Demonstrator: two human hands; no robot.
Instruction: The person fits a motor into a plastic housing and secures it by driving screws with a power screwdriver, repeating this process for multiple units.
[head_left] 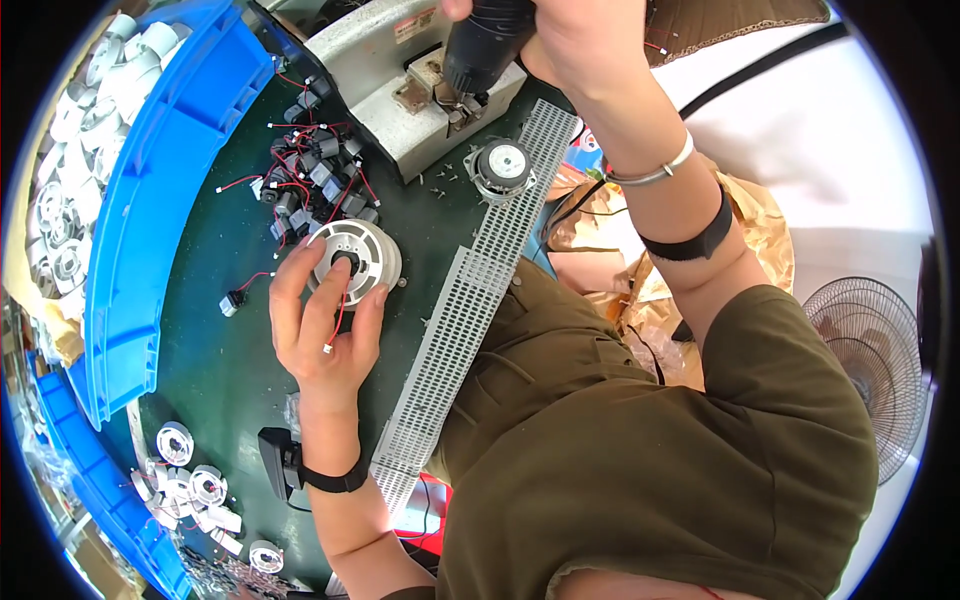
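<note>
On the green work mat [190, 340], my left hand [330, 330] grips a white round plastic housing [385, 255]. A fingertip rests at the small black part [345, 262] in its middle. From there a red wire with a white plug [328, 348] hangs over my fingers. My right hand [590, 50] is wrapped round a black electric screwdriver [485, 45], held upright. Its lower end meets the small metal fittings at the front of a grey metal box [440, 140], perhaps a screw feeder. The exact tip contact is hard to see.
Small motors [320, 175] with red wires lie heaped beyond my left hand. A silver-and-black round unit [503, 165] stands near loose screws and a perforated metal strip [520, 220]. Blue bins [150, 200] line the left, with white housings [185, 485] at lower left.
</note>
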